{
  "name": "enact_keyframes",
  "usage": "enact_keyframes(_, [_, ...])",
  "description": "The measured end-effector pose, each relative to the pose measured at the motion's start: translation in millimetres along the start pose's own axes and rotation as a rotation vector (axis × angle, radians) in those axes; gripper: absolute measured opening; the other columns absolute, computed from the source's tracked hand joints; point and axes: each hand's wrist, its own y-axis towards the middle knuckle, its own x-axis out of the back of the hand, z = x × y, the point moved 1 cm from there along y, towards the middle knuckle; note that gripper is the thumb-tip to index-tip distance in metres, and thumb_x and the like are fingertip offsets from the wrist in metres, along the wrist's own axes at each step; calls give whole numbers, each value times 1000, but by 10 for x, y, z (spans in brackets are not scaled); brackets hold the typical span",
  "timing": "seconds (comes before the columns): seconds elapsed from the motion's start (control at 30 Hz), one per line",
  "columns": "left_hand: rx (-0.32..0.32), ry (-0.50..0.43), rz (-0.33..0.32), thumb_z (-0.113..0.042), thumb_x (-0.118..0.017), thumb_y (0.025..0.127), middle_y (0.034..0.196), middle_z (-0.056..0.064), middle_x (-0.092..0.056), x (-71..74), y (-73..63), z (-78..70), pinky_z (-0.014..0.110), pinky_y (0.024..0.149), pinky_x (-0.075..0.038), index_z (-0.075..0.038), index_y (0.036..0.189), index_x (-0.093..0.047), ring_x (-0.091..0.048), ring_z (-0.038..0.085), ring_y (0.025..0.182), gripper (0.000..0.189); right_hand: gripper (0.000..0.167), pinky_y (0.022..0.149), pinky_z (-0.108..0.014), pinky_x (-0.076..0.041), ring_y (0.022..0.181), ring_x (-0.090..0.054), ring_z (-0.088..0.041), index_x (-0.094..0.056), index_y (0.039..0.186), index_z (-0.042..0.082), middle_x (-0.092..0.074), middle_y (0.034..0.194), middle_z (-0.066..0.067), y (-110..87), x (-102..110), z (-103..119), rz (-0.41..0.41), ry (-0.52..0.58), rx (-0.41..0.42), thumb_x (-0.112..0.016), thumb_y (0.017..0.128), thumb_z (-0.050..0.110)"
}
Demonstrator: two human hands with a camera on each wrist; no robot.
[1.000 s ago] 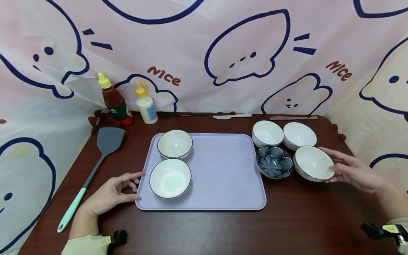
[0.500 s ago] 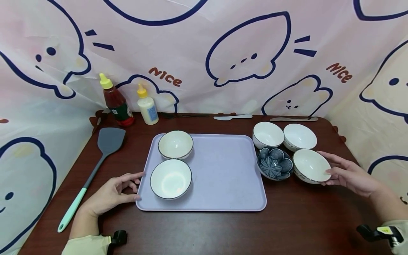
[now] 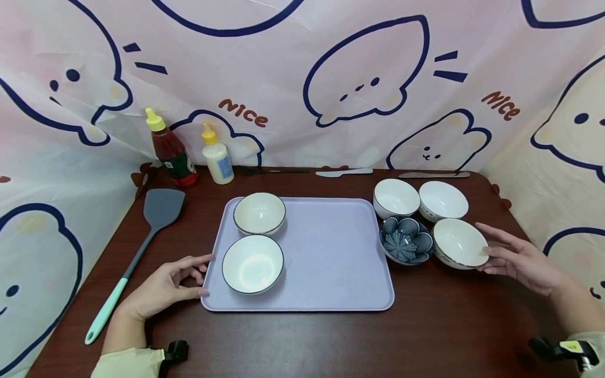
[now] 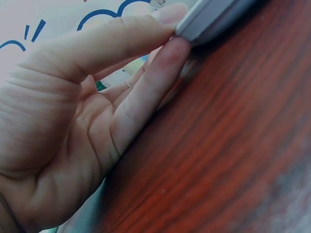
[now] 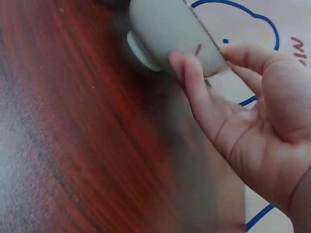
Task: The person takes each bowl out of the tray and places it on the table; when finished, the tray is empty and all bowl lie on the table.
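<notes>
Pale cloth with cartoon figures hangs behind and beside a dark brown table [image 3: 302,344], where each hand has its own charge. Leftward of the right hand [image 3: 527,265], right at its fingertips, is a white bowl [image 3: 457,242]; the thumb lies at the near right of the rim while fingers bear on the outer wall, so it appears pinched from its right side. Its mouth faces up; whether its foot touches the table I cannot tell. Being round, the bowl has no long axis.

What matters most is the line leftward from that hand: first the held bowl, then just beyond it a blue petal-patterned bowl [image 3: 405,242], then the lilac tray [image 3: 337,257]. A straight sideways path would meet the blue bowl before the tray. Farther from the body than the held bowl are two more white bowls, a left one [image 3: 396,197] and a right one [image 3: 443,200].

Across the tray, the left hand [image 3: 163,286] pinches its left edge. The tray's long axis runs from that hand toward the right one. Just right of the left hand's fingertips, on the tray, sit a near dark-rimmed bowl [image 3: 252,265] and a far dark-rimmed bowl [image 3: 260,212]. The right hand is clearly nearer the white bowl.
</notes>
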Motion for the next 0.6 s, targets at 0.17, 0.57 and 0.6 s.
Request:
enact_keyframes(0.17, [-2,13,-1,-12,-82,82,114,16,-55,-5,12,8,24,69,-56,-4,143,-51,-63,11,90,69,55,75,-28,-59,86,-74,-21,-32,156,23,-69,126,9,-67,-22,102,-160,32,81,-35,107,0])
enact_keyframes(0.57, [-39,44,-7,-12,-82,82,113,14,-56,5,15,22,20,75,-53,-4,143,-52,-63,12,90,68,54,79,-26,-58,92,-73,-21,-31,156,15,-64,135,3,116,-320,353,-160,-27,140,-36,105,-3])
enact_keyframes(0.6, [-40,45,-8,-12,-82,82,113,14,-56,6,13,24,19,76,-53,-4,142,-53,-63,12,90,68,54,79,-26,-58,93,-73,-21,-31,156,15,-63,135,3,149,-359,378,-155,-32,145,-36,105,-3])
